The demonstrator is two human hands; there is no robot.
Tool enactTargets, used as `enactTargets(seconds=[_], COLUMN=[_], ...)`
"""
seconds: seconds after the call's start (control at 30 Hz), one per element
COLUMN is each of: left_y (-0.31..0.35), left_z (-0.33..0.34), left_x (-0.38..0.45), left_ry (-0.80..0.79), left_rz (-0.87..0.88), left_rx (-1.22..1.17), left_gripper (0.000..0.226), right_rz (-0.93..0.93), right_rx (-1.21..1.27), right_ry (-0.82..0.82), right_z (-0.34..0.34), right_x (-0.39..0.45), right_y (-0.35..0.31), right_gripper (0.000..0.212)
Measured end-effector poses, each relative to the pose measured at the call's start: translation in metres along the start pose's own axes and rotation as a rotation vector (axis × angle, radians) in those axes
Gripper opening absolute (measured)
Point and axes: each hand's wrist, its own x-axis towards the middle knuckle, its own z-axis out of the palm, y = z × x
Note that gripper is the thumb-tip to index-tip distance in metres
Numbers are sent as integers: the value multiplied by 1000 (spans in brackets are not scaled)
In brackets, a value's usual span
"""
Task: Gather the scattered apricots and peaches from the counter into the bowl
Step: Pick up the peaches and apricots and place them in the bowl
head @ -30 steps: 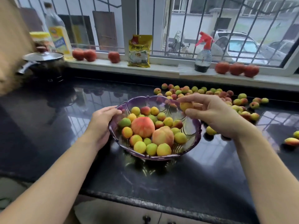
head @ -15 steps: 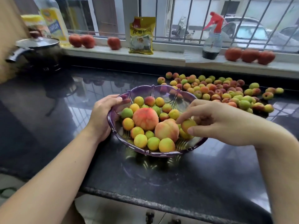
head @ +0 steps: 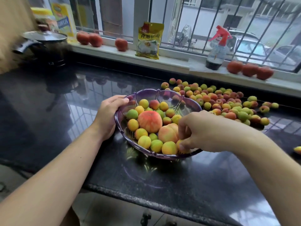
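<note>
Yellow-orange, a small apricot (head: 182,145) sits pinched in the fingertips of the right hand (head: 205,131), low at the near right rim inside the scalloped purple glass bowl (head: 147,93). The left hand (head: 109,115) grips the bowl's left rim, thumb over the edge. Behind and right, many loose apricots (head: 218,101) lie scattered on the glossy black stone worktop (head: 48,121).

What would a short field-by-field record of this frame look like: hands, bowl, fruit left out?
left hand: grips the bowl's left rim
right hand: fingers on an apricot at the bowl's near right edge
bowl: purple, translucent, holds two peaches and many apricots
fruit left out: a large scatter on the counter, right of and behind the bowl
task: unfinished
</note>
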Motion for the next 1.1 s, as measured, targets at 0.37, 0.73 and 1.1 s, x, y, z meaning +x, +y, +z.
enactTargets(seconds=[0.37, 0.73, 1.1], left_y=[-2, -5, -7], left_z=[0, 2, -2], left_x=[1, -3, -3], left_ry=[21, -40, -28], left_rz=[-9, 18, 41], left_rx=[20, -21, -15], left_gripper=[31, 34, 41], right_rz=[5, 634, 929], right_rx=[258, 554, 364], right_ry=[133, 1211, 472], right_z=[-9, 58, 68], right_x=[-11, 12, 12], right_y=[24, 128, 167], right_gripper=[16, 24, 30])
